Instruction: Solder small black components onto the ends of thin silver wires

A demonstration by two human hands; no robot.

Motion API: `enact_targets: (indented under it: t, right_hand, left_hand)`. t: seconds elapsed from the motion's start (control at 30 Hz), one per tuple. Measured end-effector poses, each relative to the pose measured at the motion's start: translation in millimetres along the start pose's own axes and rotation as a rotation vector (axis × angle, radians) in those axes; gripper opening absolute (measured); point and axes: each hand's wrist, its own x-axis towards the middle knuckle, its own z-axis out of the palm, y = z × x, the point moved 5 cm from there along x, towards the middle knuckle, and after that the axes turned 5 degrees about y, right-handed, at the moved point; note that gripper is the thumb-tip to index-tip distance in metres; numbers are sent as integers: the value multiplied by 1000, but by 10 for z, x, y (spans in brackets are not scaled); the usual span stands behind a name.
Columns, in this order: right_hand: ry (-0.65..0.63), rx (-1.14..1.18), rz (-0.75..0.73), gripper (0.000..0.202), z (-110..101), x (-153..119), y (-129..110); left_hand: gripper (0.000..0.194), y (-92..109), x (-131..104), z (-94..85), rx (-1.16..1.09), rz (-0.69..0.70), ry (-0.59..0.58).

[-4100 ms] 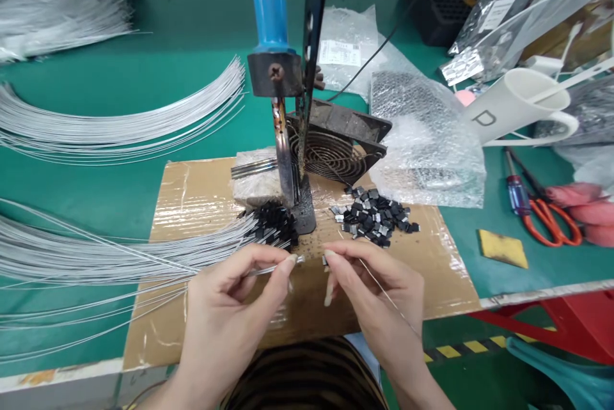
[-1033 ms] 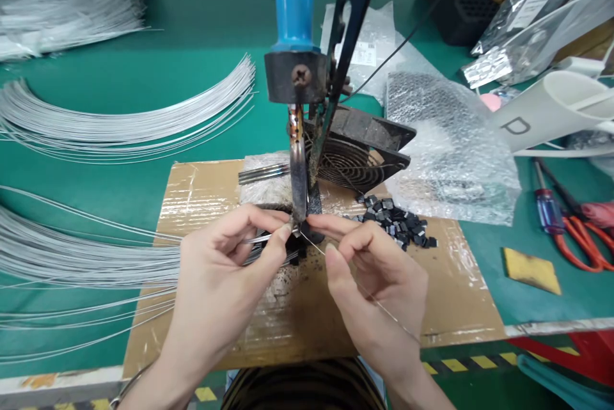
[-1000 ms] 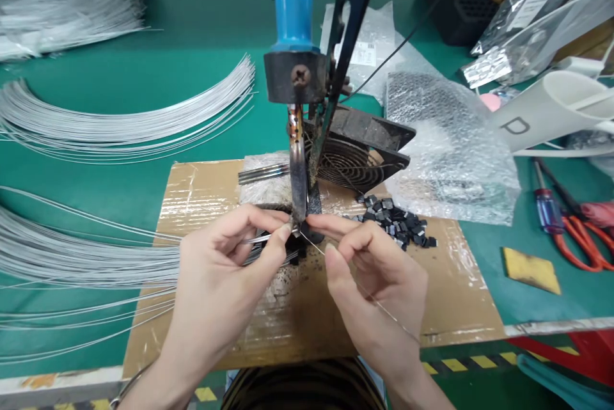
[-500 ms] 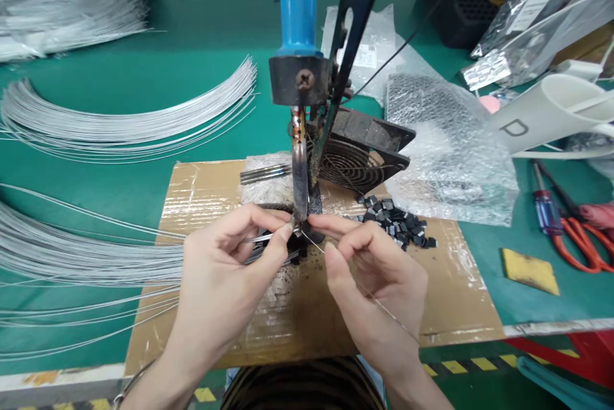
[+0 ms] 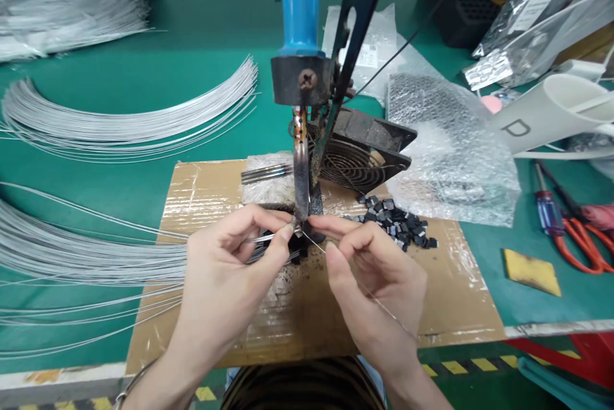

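A blue-handled soldering iron [image 5: 301,20] hangs tip down in a black metal stand [image 5: 355,26]. Just left of its tip, my left hand [image 5: 230,275] pinches a thin grey-white wire [image 5: 261,239] between thumb and forefinger. Opposite it, my right hand [image 5: 384,288] is closed round a fine strand of solder wire [image 5: 315,242], which runs from the tip back under the palm. The right forefinger reaches to the tip's right side; whether it touches a small part there is hidden. Dark small pieces [image 5: 300,250] lie beneath the fingertips.
Cardboard [image 5: 441,295] covers the bench front. Bundles of wires [image 5: 86,256] spread leftward. A fan [image 5: 359,154] sits behind the iron, beside a pile of small black connectors [image 5: 396,221]. Bubble wrap [image 5: 451,148], a yellow sponge [image 5: 531,271] and orange-handled pliers [image 5: 578,247] are to the right.
Both hands keep nearly the same pose at the iron's tip. The whole view has shifted very slightly to the right.
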Motion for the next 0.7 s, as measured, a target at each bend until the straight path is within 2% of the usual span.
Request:
enact_targets:
  t: [0.7]
  right_hand:
    - [14,9,-60,23,11,-38,50]
  left_hand:
    - [12,8,-4,5,-29,26,6]
